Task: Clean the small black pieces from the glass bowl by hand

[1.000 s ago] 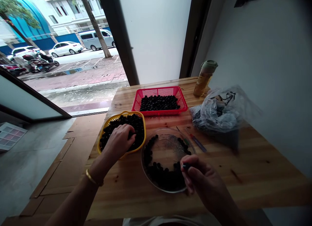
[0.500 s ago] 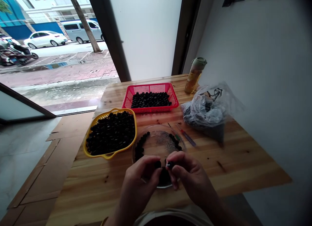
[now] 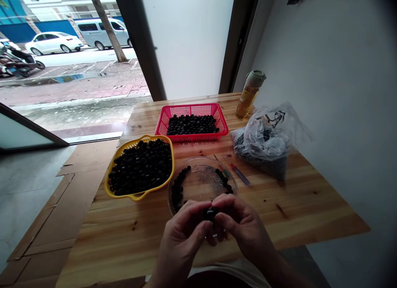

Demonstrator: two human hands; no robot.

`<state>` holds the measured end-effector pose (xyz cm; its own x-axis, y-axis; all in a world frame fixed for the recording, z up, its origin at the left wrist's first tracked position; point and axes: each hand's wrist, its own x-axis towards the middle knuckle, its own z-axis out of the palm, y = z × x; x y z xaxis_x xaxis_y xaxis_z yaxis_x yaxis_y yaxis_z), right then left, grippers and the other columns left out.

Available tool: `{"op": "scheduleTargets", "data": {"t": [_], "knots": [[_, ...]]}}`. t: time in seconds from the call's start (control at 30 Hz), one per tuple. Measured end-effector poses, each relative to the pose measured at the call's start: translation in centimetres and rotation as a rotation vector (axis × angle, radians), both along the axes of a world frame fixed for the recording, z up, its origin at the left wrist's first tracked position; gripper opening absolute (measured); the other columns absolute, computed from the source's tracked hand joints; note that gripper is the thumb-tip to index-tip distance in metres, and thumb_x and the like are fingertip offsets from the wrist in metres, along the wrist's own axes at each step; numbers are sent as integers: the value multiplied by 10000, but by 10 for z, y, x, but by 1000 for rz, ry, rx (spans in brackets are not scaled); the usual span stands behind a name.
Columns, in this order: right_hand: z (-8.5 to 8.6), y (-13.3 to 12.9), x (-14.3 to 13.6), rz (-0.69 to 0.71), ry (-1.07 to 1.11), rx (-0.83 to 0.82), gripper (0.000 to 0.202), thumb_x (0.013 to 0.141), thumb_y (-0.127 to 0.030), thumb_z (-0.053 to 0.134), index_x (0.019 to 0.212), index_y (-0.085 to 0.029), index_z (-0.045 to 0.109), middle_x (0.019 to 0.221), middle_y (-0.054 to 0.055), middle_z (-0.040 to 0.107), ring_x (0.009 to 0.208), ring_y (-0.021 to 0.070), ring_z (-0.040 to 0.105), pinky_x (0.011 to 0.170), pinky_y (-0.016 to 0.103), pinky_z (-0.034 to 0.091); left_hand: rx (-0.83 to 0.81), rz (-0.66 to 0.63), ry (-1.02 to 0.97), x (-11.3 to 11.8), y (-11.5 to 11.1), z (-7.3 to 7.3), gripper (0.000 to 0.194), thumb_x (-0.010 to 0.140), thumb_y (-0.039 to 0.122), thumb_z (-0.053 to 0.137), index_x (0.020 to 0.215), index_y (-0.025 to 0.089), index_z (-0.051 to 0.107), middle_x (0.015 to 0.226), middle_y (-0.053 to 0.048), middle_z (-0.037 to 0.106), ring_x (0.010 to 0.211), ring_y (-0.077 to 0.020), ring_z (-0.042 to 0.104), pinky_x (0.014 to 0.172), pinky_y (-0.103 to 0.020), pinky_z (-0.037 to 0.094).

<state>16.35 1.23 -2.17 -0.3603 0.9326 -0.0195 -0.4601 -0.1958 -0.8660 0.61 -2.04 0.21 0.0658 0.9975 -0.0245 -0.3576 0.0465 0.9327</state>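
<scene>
Between the fingertips of both hands is a small round black part [image 3: 209, 214] with a shiny face. My left hand [image 3: 189, 228] pinches it from the left, and my right hand [image 3: 237, 217] grips it from the right. Just beyond and below them lies a clear round tray [image 3: 203, 188], its near part hidden by my hands. Black round pieces [image 3: 177, 188] line the tray's left side, and more black pieces [image 3: 223, 181] line its right. Thin silvery pins [image 3: 211, 178] are scattered in its far right part.
A yellow basket [image 3: 140, 195] of black parts stands left, a red basket [image 3: 192, 137] of black pieces at the back. Two screwdrivers, one with a purple handle [image 3: 242, 176], lie right of the tray. A plastic bag [image 3: 263, 139] and a bottle [image 3: 249, 95] stand farther right.
My two hands have come together, so the black pieces each held apart now meet between the fingertips. The baskets, bag and bottle have stayed in place.
</scene>
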Motion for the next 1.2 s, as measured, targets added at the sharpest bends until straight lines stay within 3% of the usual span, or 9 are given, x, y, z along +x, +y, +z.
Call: {"op": "scheduleTargets", "data": {"t": [0.2,0.37,0.57,0.67,0.8,1.0,1.2], "knots": [[3,2,-3,11,45,26,138,920,-337,799,970,-224,738,663,-15,700,531,119,662,507,197,530,45,37,114,0,-6,-2,264,997,301,677,1219,377,799,996,-21,680,717,-144,714,666,-245,632],[1,1,0,-6,19,33,140,920,-326,800,988,-213,753,753,7,727,567,105,664,541,195,559,-45,87,126,-4,-8,-9,231,973,336,709,1181,307,806,1162,-63,723,706,-147,720,677,-276,646],[-3,0,6,6,-85,107,134,925,-292,789,1017,-204,746,830,18,710,580,102,648,540,203,553,-43,96,153,-11,-11,-15,215,952,298,735,1158,286,796,979,-31,715,636,-121,680,633,-246,620],[3,3,10,1,-195,211,121,927,-289,775,999,-198,742,867,30,703,579,102,636,530,209,544,47,93,215,-12,-11,-17,226,972,297,699,1178,290,790,936,-27,686,618,-125,673,614,-247,617],[18,8,16,17,-321,321,103,930,-283,757,977,-192,749,866,49,710,621,126,650,527,216,558,80,107,294,-10,-10,-20,255,976,310,685,1211,309,785,1030,-56,723,694,-157,706,650,-267,645],[17,7,16,19,-306,285,85,936,-271,743,984,-200,736,878,38,708,588,111,656,531,214,583,45,58,210,-10,-12,-21,327,1012,292,635,1317,347,742,999,-30,697,674,-136,715,658,-262,654],[12,3,12,0,-314,285,87,929,-271,755,978,-200,747,864,39,705,645,130,666,552,219,573,31,-30,286,-14,-14,-22,379,1075,316,521,1420,369,668,931,-20,687,611,-104,665,672,-240,637]]}}
